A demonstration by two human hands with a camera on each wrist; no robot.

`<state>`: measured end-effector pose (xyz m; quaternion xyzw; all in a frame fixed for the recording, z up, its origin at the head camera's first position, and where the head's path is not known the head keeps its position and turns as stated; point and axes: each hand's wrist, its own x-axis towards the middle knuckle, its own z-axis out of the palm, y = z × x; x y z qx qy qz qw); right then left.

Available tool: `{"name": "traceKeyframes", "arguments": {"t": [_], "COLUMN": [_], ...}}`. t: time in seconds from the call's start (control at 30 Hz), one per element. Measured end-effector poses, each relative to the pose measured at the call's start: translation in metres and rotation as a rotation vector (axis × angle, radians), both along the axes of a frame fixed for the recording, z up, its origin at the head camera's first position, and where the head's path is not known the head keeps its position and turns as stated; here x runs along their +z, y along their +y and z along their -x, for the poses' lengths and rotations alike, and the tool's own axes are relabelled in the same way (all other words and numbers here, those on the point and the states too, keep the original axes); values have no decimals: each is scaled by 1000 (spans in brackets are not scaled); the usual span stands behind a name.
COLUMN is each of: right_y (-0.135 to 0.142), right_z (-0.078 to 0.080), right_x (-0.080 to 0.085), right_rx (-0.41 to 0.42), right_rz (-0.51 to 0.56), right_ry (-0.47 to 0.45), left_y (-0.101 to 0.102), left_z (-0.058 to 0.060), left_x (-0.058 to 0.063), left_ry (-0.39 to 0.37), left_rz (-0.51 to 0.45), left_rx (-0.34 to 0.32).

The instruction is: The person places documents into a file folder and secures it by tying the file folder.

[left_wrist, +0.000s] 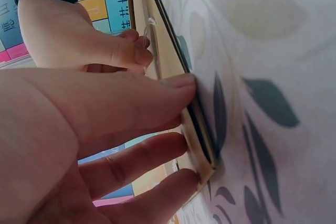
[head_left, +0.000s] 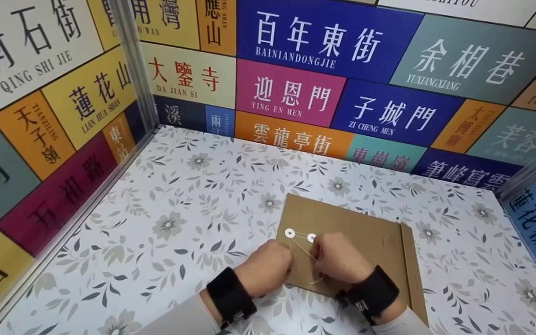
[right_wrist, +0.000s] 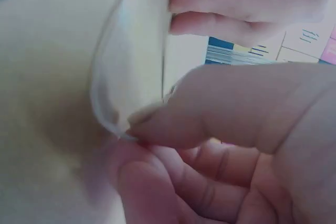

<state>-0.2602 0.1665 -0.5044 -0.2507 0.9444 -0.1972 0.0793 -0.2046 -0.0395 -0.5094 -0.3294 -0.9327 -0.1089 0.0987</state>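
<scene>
A brown kraft-paper document envelope (head_left: 361, 225) lies flat on the table, turned a little. Near its left end sit two round white paper buttons, the left button (head_left: 289, 233) in full view and the right button (head_left: 311, 237) partly covered by my right hand (head_left: 342, 258). A thin white string (head_left: 304, 245) runs from the left button to my right hand. In the right wrist view, thumb and index finger pinch this string (right_wrist: 94, 93). My left hand (head_left: 265, 267) grips the envelope's left edge; the left wrist view shows the thumb on one side of the edge (left_wrist: 197, 129) and fingers on the other.
A white tabletop (head_left: 175, 260) with a grey leaf and flower print lies under the envelope. Panels with coloured street-name signs (head_left: 291, 93) stand along the back and both sides. A folded strip (head_left: 414, 274) runs along the envelope's right end.
</scene>
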Motion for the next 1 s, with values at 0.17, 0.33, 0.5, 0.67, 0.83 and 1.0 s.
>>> {"name": "traceKeyframes", "arguments": {"t": [0.17, 0.33, 0.5, 0.67, 0.83, 1.0], "right_y": [10, 26, 39, 41, 40, 47], "right_z": [10, 23, 41, 54, 55, 50], "right_x": [1, -3, -8, -7, -4, 0], "right_rx": [9, 10, -36, -105, -101, -31], "right_rz": [78, 142, 163, 160, 99, 70], "right_ry": [-39, -175, -295, -338, -342, -373], "left_y": [-3, -7, -6, -4, -3, -1], "left_z": [4, 7, 8, 6, 5, 7], "left_x": [0, 0, -1, -2, -2, -1], "left_ry": [-42, -69, -73, -48, -61, -70], "left_rz": [-3, -12, -19, 16, 10, 7], "left_rx": [-33, -55, -61, -53, -79, -105]}}
